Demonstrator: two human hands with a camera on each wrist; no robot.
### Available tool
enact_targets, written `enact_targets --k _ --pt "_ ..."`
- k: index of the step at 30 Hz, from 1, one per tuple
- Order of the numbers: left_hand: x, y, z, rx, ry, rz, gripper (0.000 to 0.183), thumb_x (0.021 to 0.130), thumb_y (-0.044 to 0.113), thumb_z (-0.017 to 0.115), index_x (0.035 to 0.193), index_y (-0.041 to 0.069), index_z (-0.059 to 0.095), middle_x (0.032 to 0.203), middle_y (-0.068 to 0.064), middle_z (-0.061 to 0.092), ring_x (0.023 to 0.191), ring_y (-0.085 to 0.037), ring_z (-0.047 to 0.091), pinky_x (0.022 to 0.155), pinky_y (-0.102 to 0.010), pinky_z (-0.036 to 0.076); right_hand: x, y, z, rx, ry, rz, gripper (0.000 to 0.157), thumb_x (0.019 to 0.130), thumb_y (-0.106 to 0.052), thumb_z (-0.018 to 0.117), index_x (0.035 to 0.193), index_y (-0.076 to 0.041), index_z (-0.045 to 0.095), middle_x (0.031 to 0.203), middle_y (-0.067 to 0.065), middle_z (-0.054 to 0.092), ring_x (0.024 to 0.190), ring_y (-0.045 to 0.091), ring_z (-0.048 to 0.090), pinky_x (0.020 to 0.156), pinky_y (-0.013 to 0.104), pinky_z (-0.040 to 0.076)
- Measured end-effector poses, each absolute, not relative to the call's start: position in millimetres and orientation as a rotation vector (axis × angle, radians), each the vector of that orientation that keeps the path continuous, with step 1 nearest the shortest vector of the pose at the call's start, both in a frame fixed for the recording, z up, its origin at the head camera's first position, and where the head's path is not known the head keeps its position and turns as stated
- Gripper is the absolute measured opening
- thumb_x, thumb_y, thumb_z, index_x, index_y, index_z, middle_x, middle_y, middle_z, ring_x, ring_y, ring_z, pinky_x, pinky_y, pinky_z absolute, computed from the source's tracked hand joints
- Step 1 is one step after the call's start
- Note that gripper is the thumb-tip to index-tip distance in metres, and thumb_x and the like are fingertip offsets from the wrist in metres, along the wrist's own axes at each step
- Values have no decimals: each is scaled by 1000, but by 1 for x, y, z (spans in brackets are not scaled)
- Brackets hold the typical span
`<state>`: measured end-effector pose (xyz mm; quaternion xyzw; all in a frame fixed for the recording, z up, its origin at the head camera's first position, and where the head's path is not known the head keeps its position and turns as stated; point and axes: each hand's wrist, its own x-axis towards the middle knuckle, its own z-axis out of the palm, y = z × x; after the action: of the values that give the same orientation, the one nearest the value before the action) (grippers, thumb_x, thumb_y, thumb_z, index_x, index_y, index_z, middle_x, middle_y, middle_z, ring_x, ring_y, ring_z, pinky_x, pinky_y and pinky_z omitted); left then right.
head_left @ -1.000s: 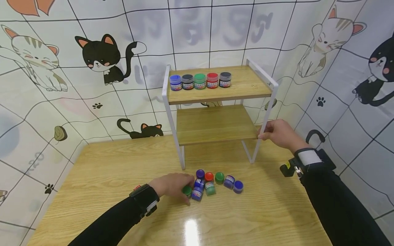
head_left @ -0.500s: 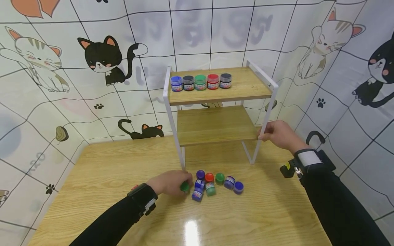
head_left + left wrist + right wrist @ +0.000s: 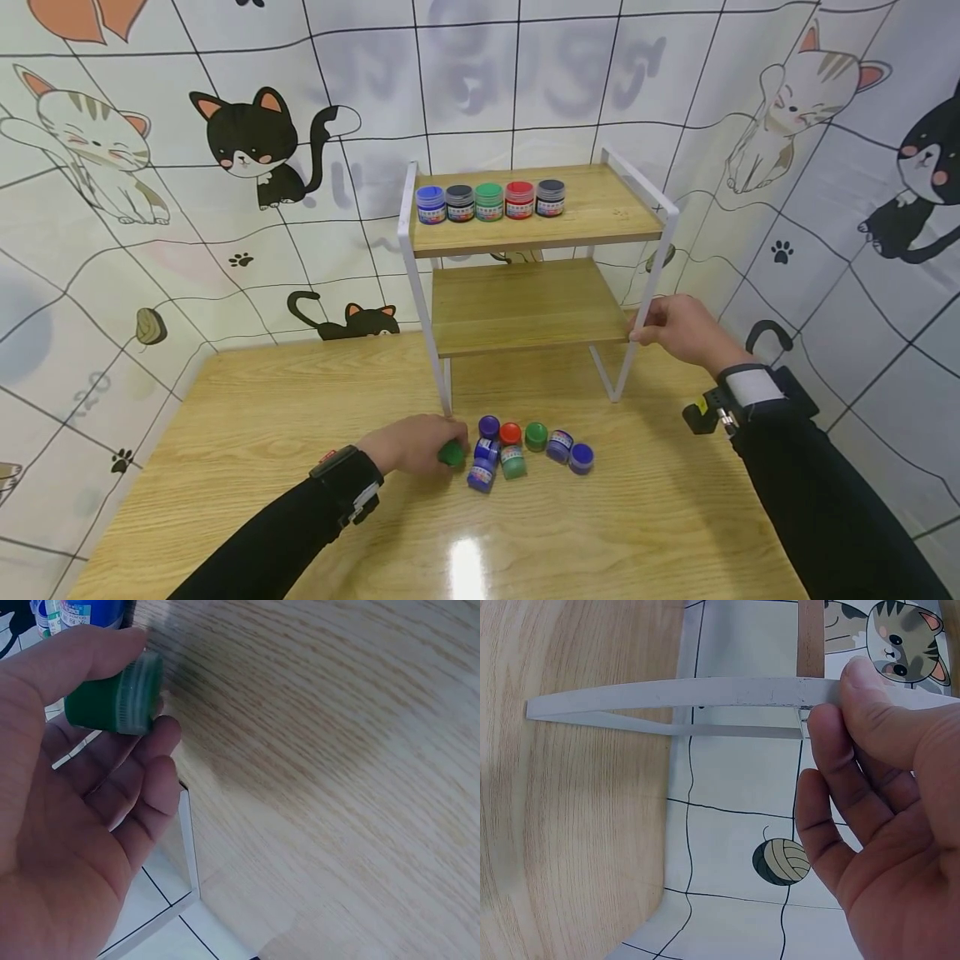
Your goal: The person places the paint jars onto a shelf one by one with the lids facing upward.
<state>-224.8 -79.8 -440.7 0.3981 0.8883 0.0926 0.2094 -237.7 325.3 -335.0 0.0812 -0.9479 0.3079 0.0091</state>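
My left hand (image 3: 416, 444) pinches a small green paint jar (image 3: 112, 697) between thumb and fingers, just left of the loose jars on the table. In the left wrist view the jar lies sideways, its ridged lid facing right. With thumb and fingers my right hand (image 3: 678, 329) grips the white metal frame (image 3: 187, 847) of a two-tier shelf, at its right front leg (image 3: 742, 691) beside the lower board (image 3: 525, 304). Closest to the left hand are blue jars (image 3: 482, 473), some tipped over. A red-lidded jar (image 3: 510, 433) and a green jar (image 3: 536, 436) sit to their right.
On the upper board (image 3: 600, 196) five-wide is a row of several jars, from a blue jar (image 3: 431, 205) to a black jar (image 3: 550, 198). Two more blue jars (image 3: 581, 458) lie at the right of the loose group. A cat-print cloth (image 3: 315, 250) hangs behind.
My left hand has taken hold of the green jar and drawn it slightly up and left, away from the blue jars. The right hand stays on the shelf leg.
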Motion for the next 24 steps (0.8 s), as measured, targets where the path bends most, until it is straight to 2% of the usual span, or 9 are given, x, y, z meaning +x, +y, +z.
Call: enact_targets --k 7,16,24 --pt "-226 -81 -439 977 2458 332 43 82 21 73 119 20 51 97 4 57 84 -13 53 83 -34 49 -237 325 -334 260 -2964 955 11 89 -10 66 96 -2 70 87 11 69 86 29 62 77 49 48" --pt "-229 -84 -439 1071 2466 357 32 87 22 69 115 16 54 103 5 54 91 -13 53 86 -35 49 -236 323 -332 244 -2969 956 12 89 -11 67 96 -2 69 87 13 68 87 34 62 77 49 47" --pt "-229 -84 -438 1082 2426 406 26 92 21 63 115 17 53 103 2 57 92 -13 53 89 -37 47 -237 324 -334 238 -2974 947 11 89 -10 66 95 -2 69 87 12 68 84 29 61 77 48 47"
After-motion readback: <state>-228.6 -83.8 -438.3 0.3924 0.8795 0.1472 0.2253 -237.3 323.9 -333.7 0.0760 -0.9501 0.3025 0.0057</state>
